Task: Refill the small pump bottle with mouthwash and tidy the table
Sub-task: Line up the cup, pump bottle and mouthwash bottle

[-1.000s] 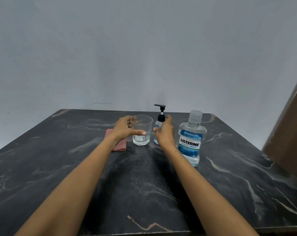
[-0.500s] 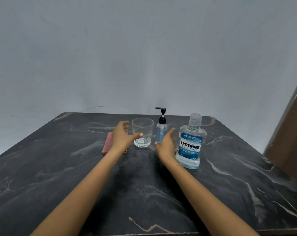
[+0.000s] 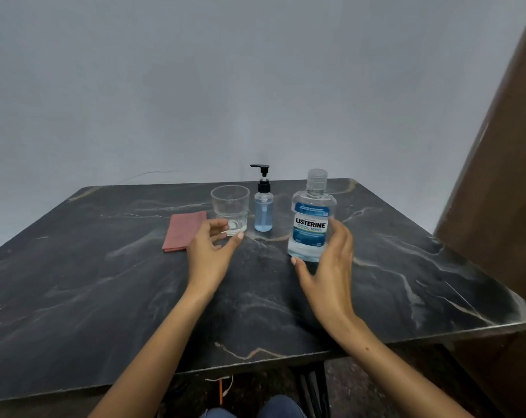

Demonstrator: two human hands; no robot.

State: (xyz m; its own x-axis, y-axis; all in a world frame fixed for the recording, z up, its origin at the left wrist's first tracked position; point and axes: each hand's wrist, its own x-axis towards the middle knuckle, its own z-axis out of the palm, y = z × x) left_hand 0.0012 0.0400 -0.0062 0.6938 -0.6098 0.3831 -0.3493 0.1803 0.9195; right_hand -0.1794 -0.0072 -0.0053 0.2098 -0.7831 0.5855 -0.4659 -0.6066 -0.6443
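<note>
Nearest to us, both forearms reached out over the dark marble table. Our left hand hung open above the tabletop, its fingers loosely spread and gripping nothing, the fingertips just short of the glass. Our right hand was open too, palm curved toward the mouthwash bottle, thumb near its base and fingers beside its right edge; we could not tell whether they touched it.

That bottle stood upright with its clear cap on, pale blue liquid showing near the bottom below the label. Left of it and slightly farther back stood the small pump bottle, upright, black pump fitted, blue liquid filling most of its body. Just beside it was a clear glass, apparently empty. A folded pink cloth lay flat at the far left.
</note>
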